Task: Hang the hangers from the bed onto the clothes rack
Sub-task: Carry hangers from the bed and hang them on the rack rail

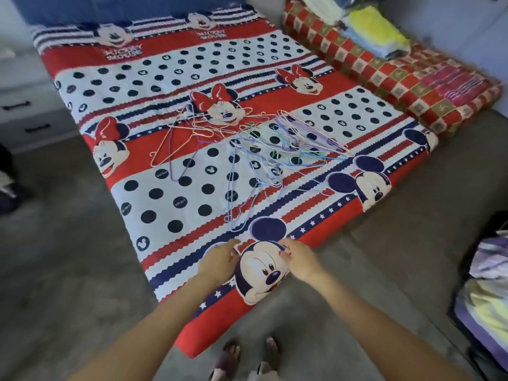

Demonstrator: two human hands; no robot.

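A loose tangle of thin wire hangers (pixel 247 149), in pink, white, purple, blue and green, lies spread over the middle of the bed (pixel 176 78), on a red, white and navy cartoon-mouse cover. The heap runs roughly from a pink and white cluster farther up the bed toward a pale blue hanger (pixel 238 207) stretching down toward the near corner, its long side pointing at the person. Individual hooks are too fine and overlapped to tell which way each faces.

The person stands at that near corner, both arms reaching forward. The left hand (pixel 220 261) and right hand (pixel 298 259) rest low on the cover just short of the nearest hanger, fingers curled in; whether they pinch cloth or nothing, I cannot tell.

To do this step well, I would lift the nearest blue hanger first, by its hook, and shake it free so the others are not dragged along.

Folded bedding (pixel 379 31) is piled on a checked mattress (pixel 398 78) to the right. No clothes rack is in view.
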